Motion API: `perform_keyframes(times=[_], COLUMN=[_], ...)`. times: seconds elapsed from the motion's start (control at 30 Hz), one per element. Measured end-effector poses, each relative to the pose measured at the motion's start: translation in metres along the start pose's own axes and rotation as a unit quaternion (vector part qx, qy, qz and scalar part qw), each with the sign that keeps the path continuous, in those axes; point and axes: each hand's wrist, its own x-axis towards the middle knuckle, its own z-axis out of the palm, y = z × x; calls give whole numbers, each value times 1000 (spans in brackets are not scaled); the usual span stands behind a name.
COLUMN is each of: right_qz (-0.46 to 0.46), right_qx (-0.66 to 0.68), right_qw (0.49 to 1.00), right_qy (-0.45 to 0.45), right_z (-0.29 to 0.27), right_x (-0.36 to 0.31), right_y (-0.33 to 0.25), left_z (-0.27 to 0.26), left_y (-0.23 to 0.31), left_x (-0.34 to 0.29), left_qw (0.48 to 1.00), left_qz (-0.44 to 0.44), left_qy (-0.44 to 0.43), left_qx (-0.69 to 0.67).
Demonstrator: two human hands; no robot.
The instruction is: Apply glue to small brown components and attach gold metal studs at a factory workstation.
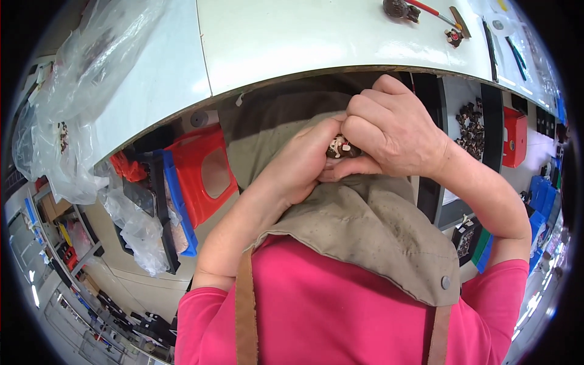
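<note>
From where I stand, the small figure (342, 148), dark brown and cream with a touch of red, sits right between the person's two hands, over the apron (365, 210) and just on the near side of the bench (274, 42). The left hand (309, 151) closes on it from the left, and the right hand (392, 131) comes over from the right with bent knuckles, what looks like its thumb lying along the figure's near side. So neither hand is the nearer one: both seem to touch it, each grip drawn together around the piece, though the fingertips are tucked out of sight and I can't tell how hard either pinches. The part that shows runs roughly left to right, from one grip towards the other; the true long axis is hidden. Beyond the right hand, well apart on the bench, lie another small figure (454, 38) and a red-handled tool (426, 8).
</note>
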Motion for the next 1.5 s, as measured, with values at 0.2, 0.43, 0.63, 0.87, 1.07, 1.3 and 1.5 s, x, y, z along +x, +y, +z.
perform_keyframes(times=[0.2,0.43,0.63,0.87,1.07,1.3,1.5], right_qz=[27,154,233,188,221,221,239], right_qx=[-11,51,123,139,57,-55,132], right_qw=[1000,984,958,959,937,947,938], right_qy=[-3,70,114,162,265,228,214], right_z=[11,32,37,3,-51,-57,-53], right_x=[4,10,13,15,0,2,20], right_y=[6,-13,-34,-35,9,67,39], left_z=[-15,14,3,20,2,14,28], left_y=[-9,-18,-23,-1,4,17,32], left_x=[3,3,-4,-27,-51,-63,-54], left_qw=[986,970,935,959,968,950,944], left_qz=[19,175,306,247,247,274,301], left_qy=[-101,165,164,105,41,96,104], left_qx=[-128,-45,75,88,-13,112,90])
